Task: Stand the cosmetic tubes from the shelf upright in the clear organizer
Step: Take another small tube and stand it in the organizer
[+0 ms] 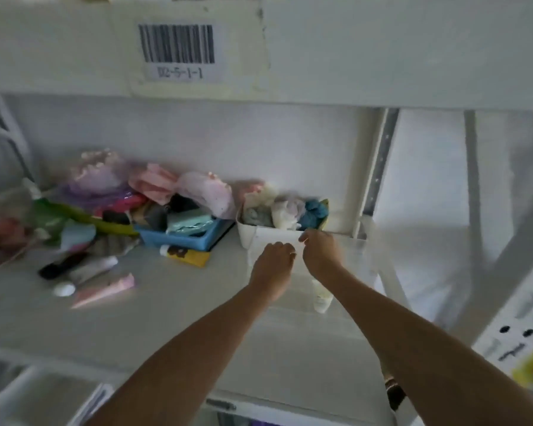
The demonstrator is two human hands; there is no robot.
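While both hands (pixel 299 256) pinch something white, unclear what, a soft pale tube (pixel 322 298) stands inside the clear organizer (pixel 360 259).

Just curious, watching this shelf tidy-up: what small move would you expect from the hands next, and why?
Probably the left hand reaches left for the yellow tube, the nearest one lying flat. Both hands are over the clear organizer, where one pale tube already seems to stand; the right hand could steady it. Whether either hand holds anything is too blurred to tell.
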